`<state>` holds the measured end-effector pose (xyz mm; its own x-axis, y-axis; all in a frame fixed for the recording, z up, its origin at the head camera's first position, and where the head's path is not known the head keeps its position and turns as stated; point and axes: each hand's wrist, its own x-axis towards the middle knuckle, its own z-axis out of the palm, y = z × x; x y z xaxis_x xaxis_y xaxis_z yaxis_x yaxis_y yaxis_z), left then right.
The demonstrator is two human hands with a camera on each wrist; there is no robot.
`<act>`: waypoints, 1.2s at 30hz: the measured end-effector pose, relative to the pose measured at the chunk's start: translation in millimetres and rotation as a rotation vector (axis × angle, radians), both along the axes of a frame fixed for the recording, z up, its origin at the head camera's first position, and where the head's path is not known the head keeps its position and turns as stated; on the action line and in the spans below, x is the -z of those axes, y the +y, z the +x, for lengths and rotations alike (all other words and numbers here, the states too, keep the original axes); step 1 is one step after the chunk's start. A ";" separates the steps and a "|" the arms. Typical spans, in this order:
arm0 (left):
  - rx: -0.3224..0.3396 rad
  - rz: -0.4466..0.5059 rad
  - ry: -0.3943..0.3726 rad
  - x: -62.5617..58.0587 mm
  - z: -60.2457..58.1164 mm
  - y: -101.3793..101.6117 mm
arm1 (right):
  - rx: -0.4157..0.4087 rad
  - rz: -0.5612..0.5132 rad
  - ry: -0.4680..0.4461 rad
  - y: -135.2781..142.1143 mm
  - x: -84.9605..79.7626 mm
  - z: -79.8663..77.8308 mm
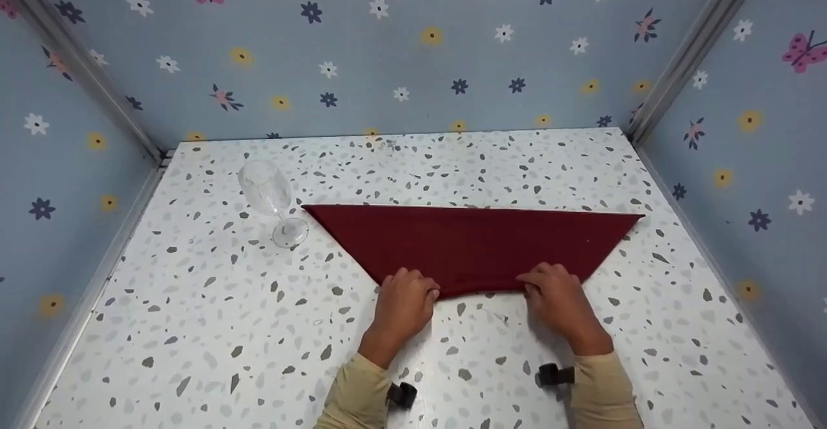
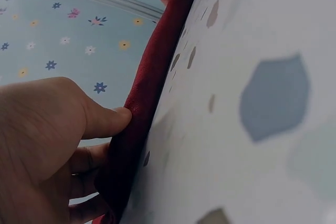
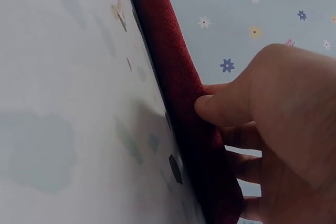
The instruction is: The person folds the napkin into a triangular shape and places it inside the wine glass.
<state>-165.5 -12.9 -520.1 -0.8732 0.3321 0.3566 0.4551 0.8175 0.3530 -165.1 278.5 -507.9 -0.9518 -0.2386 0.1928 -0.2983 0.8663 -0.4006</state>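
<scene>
A dark red cloth napkin lies folded into a trapezoid on the speckled table, its long edge away from me and its shorter edge near me. At the near edge's left end, my left hand pinches the fold, thumb against the front and fingers over the top. My right hand grips the same edge farther right in like manner. Both wrist views show the rounded, rolled-looking edge of the cloth between thumb and fingers. Left of the napkin, a clear stemmed glass is close to its far left corner.
The white speckled tabletop extends around the napkin. Blue panels with flowers and butterflies stand at the back and both sides, joined by grey metal posts. Black wrist mounts stick out from both sleeves.
</scene>
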 end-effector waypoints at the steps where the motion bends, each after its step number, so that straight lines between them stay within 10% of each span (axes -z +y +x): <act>1: -0.003 -0.001 -0.007 -0.2 0.1 0.1 | 0.007 -0.003 -0.010 -0.3 -0.6 0.2; 9: -0.067 0.033 -0.026 -1.0 1.5 1.1 | 0.104 -0.075 -0.117 -0.9 -2.1 1.1; 20: -0.086 0.010 0.011 -0.6 1.1 1.1 | 0.099 -0.041 0.012 -0.5 2.3 -0.3; 36: -0.003 -0.080 -0.006 -3.8 3.1 -7.0 | 0.053 0.002 -0.020 2.3 -0.2 0.2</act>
<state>-162.5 -19.9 -516.3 -0.8765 0.3562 0.3237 0.4502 0.8446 0.2896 -164.9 280.8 -507.7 -0.9668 -0.1876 0.1734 -0.2436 0.8815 -0.4044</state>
